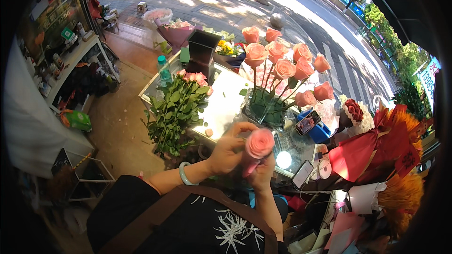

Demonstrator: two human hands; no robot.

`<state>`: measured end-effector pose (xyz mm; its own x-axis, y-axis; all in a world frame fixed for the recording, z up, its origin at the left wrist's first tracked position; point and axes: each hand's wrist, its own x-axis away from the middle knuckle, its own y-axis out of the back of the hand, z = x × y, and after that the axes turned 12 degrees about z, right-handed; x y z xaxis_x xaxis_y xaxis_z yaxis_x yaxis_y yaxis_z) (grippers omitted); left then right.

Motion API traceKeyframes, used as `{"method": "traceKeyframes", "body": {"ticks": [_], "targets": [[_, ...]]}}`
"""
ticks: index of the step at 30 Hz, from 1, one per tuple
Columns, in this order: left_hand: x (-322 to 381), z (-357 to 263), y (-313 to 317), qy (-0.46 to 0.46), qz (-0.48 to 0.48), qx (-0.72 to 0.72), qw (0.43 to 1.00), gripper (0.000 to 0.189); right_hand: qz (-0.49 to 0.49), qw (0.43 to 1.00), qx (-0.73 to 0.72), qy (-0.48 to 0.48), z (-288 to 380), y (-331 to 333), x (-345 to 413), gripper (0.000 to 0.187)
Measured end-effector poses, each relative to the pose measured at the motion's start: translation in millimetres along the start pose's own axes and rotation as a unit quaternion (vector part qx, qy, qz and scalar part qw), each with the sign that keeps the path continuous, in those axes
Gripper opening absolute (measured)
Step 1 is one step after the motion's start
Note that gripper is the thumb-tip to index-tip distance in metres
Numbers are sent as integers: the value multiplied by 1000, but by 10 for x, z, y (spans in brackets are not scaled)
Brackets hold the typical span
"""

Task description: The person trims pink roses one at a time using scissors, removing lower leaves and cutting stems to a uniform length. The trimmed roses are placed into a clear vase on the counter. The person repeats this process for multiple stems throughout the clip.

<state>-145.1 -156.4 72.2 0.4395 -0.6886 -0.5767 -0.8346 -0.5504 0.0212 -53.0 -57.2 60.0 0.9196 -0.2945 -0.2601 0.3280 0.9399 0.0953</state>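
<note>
A pink rose (260,143), its bloom facing up, is held before my chest. My right hand (264,174) grips it from below; the stem is mostly hidden. A blurred pink object (250,168), too unclear to name, shows between my hands under the bloom. My left hand (227,151) curls beside the bloom, a pale bangle (184,173) on its wrist; whether its fingers grip anything is hidden. Just beyond, several peach roses (284,68) stand in green floral foam (265,107) with clear wrapping around it. A bunch of leafy rose stems (174,113) lies left of my hands.
A small pinkish piece (209,132) lies on the bright tabletop (222,95). At the back left stand a green-capped bottle (164,70) and a tall black box (201,51). Rightward are a phone on a blue stand (308,122), a calculator (284,141), another phone (302,174) and red-wrapped bouquets (356,151).
</note>
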Motion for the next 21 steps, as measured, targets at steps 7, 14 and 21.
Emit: {"method": "traceKeyframes", "body": {"ticks": [7, 14, 21], "targets": [[22, -178, 125, 14, -116, 134, 984, 46, 60, 993, 81, -55, -253, -3, 147, 30], [-108, -116, 428, 42, -19, 125, 991, 16, 78, 983, 128, -109, -422, 122, 406, 28], [6, 21, 380, 216, 202, 76, 952, 18, 93, 980, 27, -173, -442, 239, 433, 32]]}}
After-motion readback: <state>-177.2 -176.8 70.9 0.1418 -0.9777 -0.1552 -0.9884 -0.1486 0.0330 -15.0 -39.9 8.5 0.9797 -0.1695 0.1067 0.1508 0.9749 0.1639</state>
